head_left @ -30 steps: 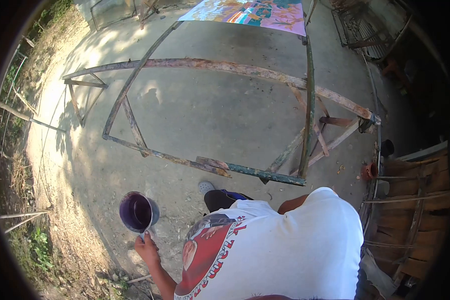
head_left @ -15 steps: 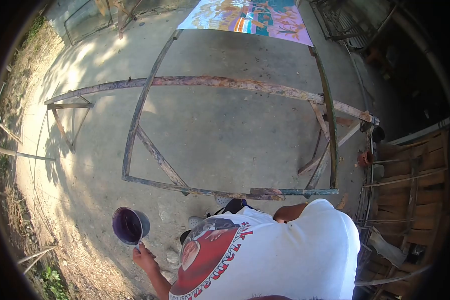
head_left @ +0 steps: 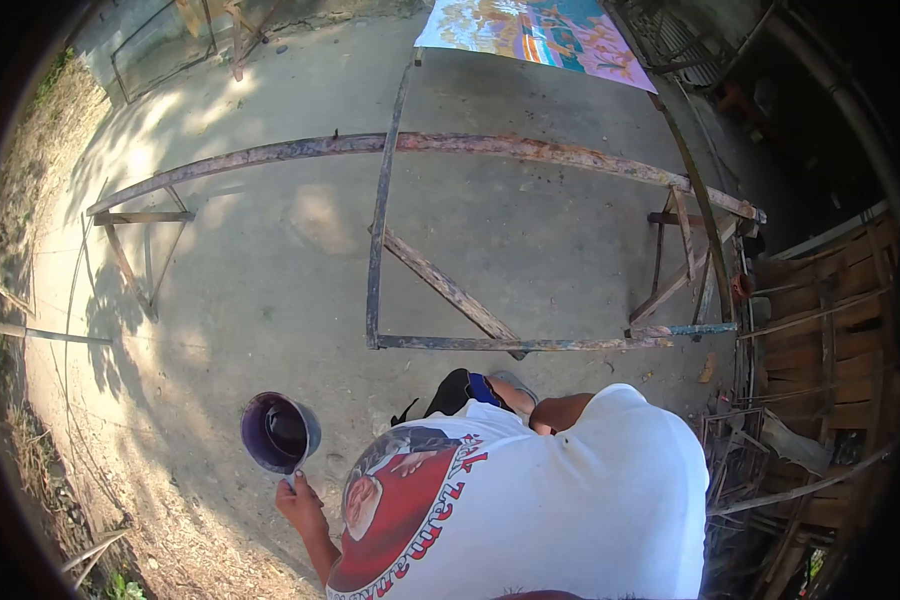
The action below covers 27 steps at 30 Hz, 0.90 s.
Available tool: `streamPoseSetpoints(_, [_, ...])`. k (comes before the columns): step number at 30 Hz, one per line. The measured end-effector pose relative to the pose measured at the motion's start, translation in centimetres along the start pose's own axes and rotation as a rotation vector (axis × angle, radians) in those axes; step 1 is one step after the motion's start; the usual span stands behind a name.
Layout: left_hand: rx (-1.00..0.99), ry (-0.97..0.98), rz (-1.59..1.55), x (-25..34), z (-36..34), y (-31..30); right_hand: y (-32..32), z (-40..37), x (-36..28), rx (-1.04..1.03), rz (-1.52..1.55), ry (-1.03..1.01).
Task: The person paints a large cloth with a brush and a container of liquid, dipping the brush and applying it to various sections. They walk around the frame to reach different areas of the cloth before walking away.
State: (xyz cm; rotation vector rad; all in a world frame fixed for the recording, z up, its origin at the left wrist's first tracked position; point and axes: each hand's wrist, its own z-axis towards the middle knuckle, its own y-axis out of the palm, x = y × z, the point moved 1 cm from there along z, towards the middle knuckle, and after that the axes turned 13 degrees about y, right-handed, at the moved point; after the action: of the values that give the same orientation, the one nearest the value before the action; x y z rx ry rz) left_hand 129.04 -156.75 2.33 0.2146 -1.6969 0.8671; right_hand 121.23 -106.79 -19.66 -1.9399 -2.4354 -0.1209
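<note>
My left hand (head_left: 302, 503) is closed round the handle of a dark purple-stained dipper (head_left: 281, 432), held out at the lower left with dark liquid inside. Of my right arm (head_left: 562, 412) only a part shows beside the white shirt; its hand is hidden behind the body. In front of me lies a long wooden frame (head_left: 378, 240), its near bar running crosswise just ahead of my legs. A colourful painted cloth (head_left: 540, 38) is stretched at the frame's far end.
A long stained beam (head_left: 270, 156) on trestle legs (head_left: 130, 262) crosses under the frame. Bamboo or wooden panels (head_left: 850, 330) and loose sticks stand at the right. Sunlit ground with dry leaves (head_left: 200, 545) lies at the lower left.
The frame and cloth have shifted to the right in view, and the near bar appears slightly higher. The dipper, still in my left hand, is a little further right and up.
</note>
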Motion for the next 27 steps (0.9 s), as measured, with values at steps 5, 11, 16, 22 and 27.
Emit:
streamPoseSetpoints(5, [-0.088, -0.01, 0.074, -0.8, 6.8, -6.4, -2.8, -1.4, -8.9, 0.017, -0.062, -0.012])
streamPoseSetpoints(11, [-0.032, -0.052, 0.2, -3.8, 16.8, -11.8, -11.8, -3.1, -15.1, 0.029, -0.164, -0.006])
streamPoseSetpoints(16, [0.01, -0.037, 0.173, -5.7, 26.4, -15.5, -25.4, -1.4, -25.1, 0.131, -0.199, -0.083])
streamPoseSetpoints(22, [0.128, -0.092, 0.115, -4.9, 38.0, -22.0, -49.3, -1.6, -43.6, 0.436, -0.288, -0.153])
streamPoseSetpoints(27, [0.309, -0.219, -0.005, -4.8, 44.1, -28.5, -69.4, -14.4, -62.4, 0.843, -0.283, -0.048])
